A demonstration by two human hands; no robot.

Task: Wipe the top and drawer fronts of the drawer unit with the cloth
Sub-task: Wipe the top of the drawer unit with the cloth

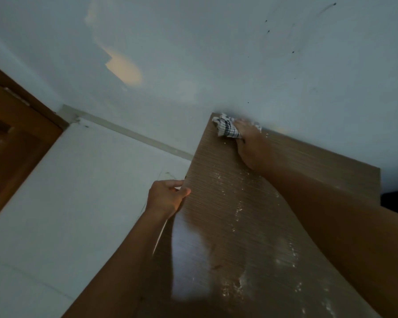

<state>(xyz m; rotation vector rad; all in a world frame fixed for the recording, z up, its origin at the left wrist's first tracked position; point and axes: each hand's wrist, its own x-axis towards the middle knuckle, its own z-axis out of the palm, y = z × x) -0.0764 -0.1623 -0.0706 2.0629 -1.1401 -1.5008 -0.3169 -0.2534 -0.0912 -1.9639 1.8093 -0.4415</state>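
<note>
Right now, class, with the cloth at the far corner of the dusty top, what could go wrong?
The right hand may sweep the white-and-dark checked cloth off the far corner of the brown wood-grain drawer unit top, scattering the white dust onto the floor. The left hand only braces the side edge.

Legible text, labels, brands, numbers, signs: none found. The drawer unit [251,203] top carries only a wood-grain pattern and pale dust specks, no lettering. The cloth [228,128] shows a dark checked line pattern, no printed words or tag. The wall [216,53] bears a few dark spots and a bare patch, no sign or writing.
</note>
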